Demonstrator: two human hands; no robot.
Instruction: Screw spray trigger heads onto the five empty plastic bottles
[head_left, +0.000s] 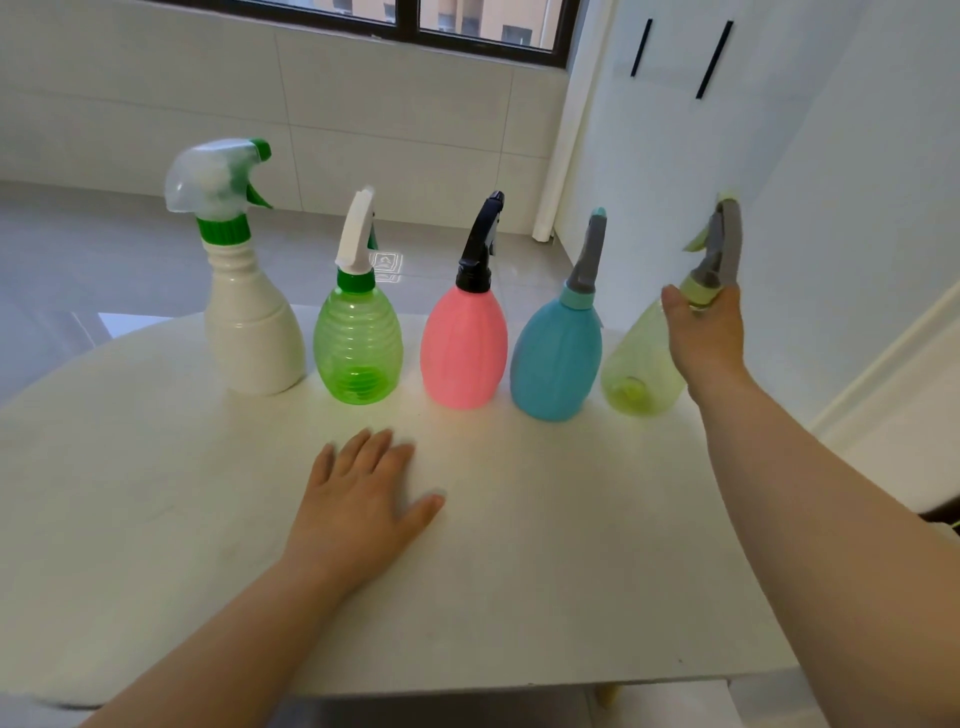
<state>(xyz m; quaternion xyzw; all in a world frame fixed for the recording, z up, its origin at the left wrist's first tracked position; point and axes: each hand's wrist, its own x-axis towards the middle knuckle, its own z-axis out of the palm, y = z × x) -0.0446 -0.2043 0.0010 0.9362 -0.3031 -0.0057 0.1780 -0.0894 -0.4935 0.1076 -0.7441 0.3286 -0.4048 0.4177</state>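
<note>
Several spray bottles stand in a row across the white table (519, 597), each with a trigger head on top. From the left: a white bottle (252, 332) with a clear and green head, a clear green bottle (358, 353) with a white head, a pink bottle (464, 353) with a black head, a blue bottle (556, 364) with a grey head. At the far right a pale yellow-green bottle (641, 374) has my right hand (704, 332) wrapped around its neck under the grey head (722, 244). My left hand (361, 499) lies flat on the table, fingers spread, holding nothing.
The table's far edge runs just behind the bottles, with grey tiled floor beyond. A white wall or cabinet (831, 156) rises close behind the rightmost bottle. The near table edge crosses the bottom of the view.
</note>
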